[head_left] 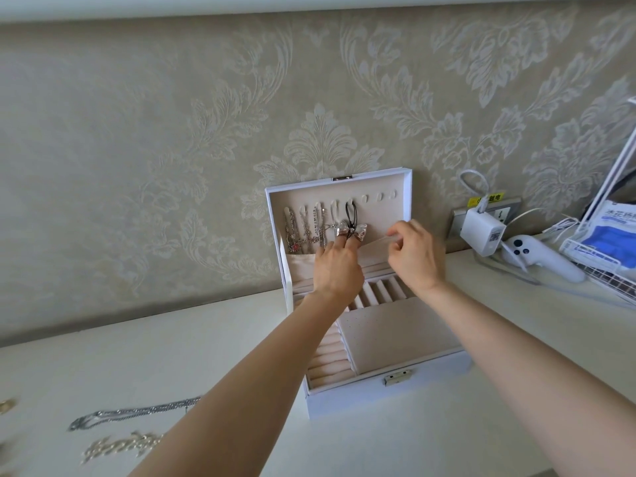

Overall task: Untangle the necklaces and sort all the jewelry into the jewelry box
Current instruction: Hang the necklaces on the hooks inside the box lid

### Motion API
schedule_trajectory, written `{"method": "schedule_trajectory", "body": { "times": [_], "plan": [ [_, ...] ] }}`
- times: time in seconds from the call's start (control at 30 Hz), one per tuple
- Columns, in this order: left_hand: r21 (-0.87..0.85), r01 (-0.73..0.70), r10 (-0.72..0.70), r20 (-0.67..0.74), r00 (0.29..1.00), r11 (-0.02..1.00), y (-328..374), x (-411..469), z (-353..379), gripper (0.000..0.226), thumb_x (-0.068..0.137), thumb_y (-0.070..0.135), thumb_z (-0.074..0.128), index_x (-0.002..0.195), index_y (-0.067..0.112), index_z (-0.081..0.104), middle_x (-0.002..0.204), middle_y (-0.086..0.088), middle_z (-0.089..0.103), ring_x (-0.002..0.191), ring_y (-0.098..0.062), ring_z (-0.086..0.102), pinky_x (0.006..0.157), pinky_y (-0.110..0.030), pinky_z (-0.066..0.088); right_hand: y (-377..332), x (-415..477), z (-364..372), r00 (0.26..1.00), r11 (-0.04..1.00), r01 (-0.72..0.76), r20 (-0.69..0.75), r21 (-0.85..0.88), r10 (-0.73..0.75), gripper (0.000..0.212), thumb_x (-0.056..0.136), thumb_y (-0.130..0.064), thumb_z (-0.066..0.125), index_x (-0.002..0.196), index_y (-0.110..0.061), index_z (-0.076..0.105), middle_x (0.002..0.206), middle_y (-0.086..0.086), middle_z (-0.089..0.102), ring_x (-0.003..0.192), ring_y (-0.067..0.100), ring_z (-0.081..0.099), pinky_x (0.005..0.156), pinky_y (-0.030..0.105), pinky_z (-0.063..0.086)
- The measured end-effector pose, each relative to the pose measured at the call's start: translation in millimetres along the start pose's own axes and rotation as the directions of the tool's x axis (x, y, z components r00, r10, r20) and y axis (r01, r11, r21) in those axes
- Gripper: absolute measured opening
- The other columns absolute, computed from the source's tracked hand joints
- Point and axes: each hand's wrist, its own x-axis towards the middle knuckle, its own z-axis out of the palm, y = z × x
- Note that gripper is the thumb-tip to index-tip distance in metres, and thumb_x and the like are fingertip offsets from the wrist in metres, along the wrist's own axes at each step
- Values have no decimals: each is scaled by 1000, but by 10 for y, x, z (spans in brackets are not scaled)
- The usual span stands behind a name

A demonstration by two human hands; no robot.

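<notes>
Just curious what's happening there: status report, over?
Left hand at bow pendant, grip hidden. Right hand pinches lid pocket edge. Chain, pearl piece wait on table. Nothing blocking.

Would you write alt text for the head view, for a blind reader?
At an open white jewelry box, the left hand touches a silver bow pendant hung in the lid while the right hand pinches the pocket edge. Loose chains lie nearby.
</notes>
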Motion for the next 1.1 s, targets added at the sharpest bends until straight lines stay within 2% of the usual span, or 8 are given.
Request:
{"method": "schedule_trajectory", "body": {
  "times": [0.1, 0.2, 0.33, 0.5, 0.63, 0.8, 0.97, 1.1],
  "plan": [
    [-52, -20, 17, -48, 999, 998, -35, -44, -8, 49, 83, -4, 43, 129, 9, 51, 120, -12, 54, 109, -31, 50, 93, -37, 36, -25, -80, 26, 992, 996, 68, 102, 57, -73, 35, 77, 1, 50, 106, -14, 65, 101, 6, 60, 87, 29, 62, 70, 39, 51],
    [-86, -42, 33, -108, 994, 995, -79, -119, -69, 36, 83, -5, 45, 113, 6, 61, 114, -11, 56, 103, -31, 53, 81, -37, 41, -105, -143, 19, 994, 995, 60, 81, 79, -67, 36, 79, 2, 50, 108, -15, 64, 99, 5, 59, 88, 26, 61, 68, 35, 49],
    [-109, -57, 44, -118, 992, 992, -239, -292, -221, 21, 92, 9, 43, 110, 12, 54, 103, -5, 64, 83, -29, 63, 61, -34, 46, -354, -257, -2, 989, 983, 114, 83, 142, -126, 27, 83, 0, 51, 102, -13, 66, 102, 3, 62, 89, 23, 61, 66, 29, 45],
    [-114, -45, 40, -52, 998, 992, -473, -672, -441, 16, 94, 15, 44, 108, 11, 52, 103, -3, 67, 82, -31, 64, 67, -38, 50, -790, -496, -20, 970, 954, 175, 124, 245, -210, 20, 88, -5, 52, 97, -15, 66, 103, -2, 64, 83, 16, 61, 67, 24, 42],
    [-153, 68, -76, -47, 996, 986, -680, -956, -640, 12, 92, 14, 48, 103, 11, 53, 100, -2, 65, 83, -30, 62, 65, -34, 43, -1142, -742, 2, 958, 935, 171, 167, 311, -231, 19, 87, -7, 52, 94, -16, 67, 98, -2, 65, 79, 19, 62, 64, 28, 44],
    [23, 303, -302, 178, 936, 953, -1098, -1307, -785, 14, 91, 25, 57, 101, 16, 55, 102, 1, 65, 95, -23, 59, 71, -30, 40, -1475, -999, 80, 895, 919, 174, 333, 353, -297, 18, 86, -11, 57, 93, -19, 70, 95, -5, 67, 84, 17, 59, 73, 28, 45],
    [127, 375, -386, 494, 779, 918, -1336, -1596, -701, 37, 79, 32, 73, 109, 22, 56, 110, 2, 59, 106, -18, 55, 86, -29, 42, -1624, -1139, 229, 766, 908, 340, 488, 246, -419, 13, 81, -25, 66, 92, -24, 74, 92, -4, 70, 98, 21, 52, 89, 31, 34],
    [145, 350, -374, 481, 792, 926, -1359, -1687, -566, 30, 78, 34, 73, 102, 22, 59, 108, 0, 47, 108, -19, 49, 86, -29, 40, -1564, -1197, 268, 761, 909, 318, 499, 270, -414, 13, 84, -22, 63, 90, -21, 74, 91, -2, 71, 93, 23, 53, 87, 32, 40]
  ]
}}
